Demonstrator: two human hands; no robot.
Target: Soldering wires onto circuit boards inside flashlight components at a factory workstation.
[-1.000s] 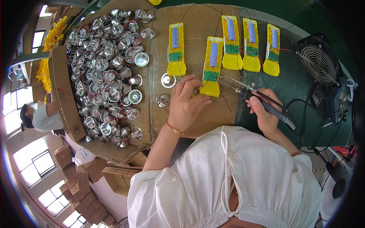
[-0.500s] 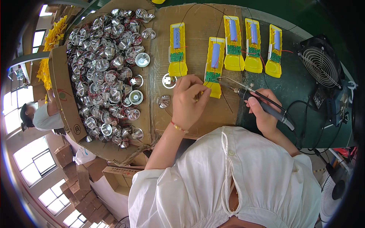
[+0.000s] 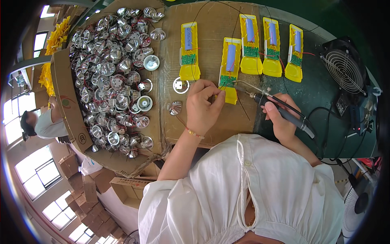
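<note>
My right hand [image 3: 281,118] grips a soldering iron [image 3: 286,116] with a thin bent metal tube [image 3: 250,86] fixed along it. The tube's end reaches the green circuit board [image 3: 227,81] in a yellow plastic case half [image 3: 230,96]; whether it touches is too small to tell. A blue cylindrical battery [image 3: 231,53] lies in that case, above the board. Beside the board's left edge, my left hand [image 3: 204,103] is closed in a pinch, and what its fingertips hold is hidden. From a silver reflector [image 3: 175,107], a thin red wire runs toward my left wrist.
Several more yellow case halves [image 3: 250,65] with batteries and boards lie along the far side. Heaped reflectors [image 3: 118,81] fill cardboard at the left. At right stand a fan with a wire guard [image 3: 343,71] and black cables [image 3: 325,126]. Another person [image 3: 48,122] is at far left.
My left hand has shifted very slightly right. The soldering iron and my right hand stay nearly in place; the whole view has moved a little.
</note>
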